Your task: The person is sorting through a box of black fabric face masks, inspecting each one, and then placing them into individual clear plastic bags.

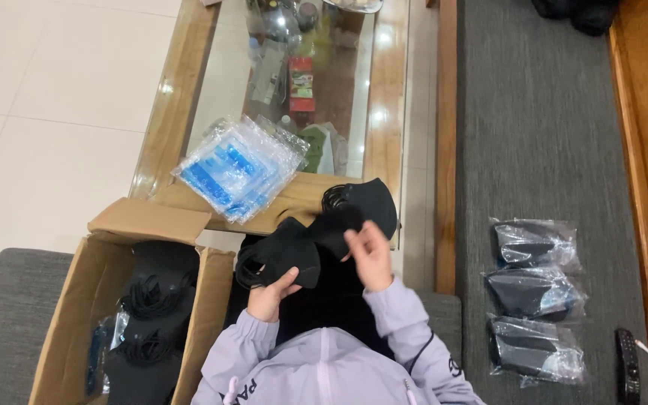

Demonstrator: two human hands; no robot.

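Lilac sleeves, left hand (270, 294) and right hand (370, 253) gripping black masks (316, 232), glass-topped table (384, 90), white tiles.

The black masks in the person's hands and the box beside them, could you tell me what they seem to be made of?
The black masks look like soft matte fabric: they bend in the left hand and right hand and show no shine. The box looks like plain brown corrugated cardboard, with dull folded flaps. The packed masks on the grey cushion sit in clear glossy plastic film, crinkled and glinting.
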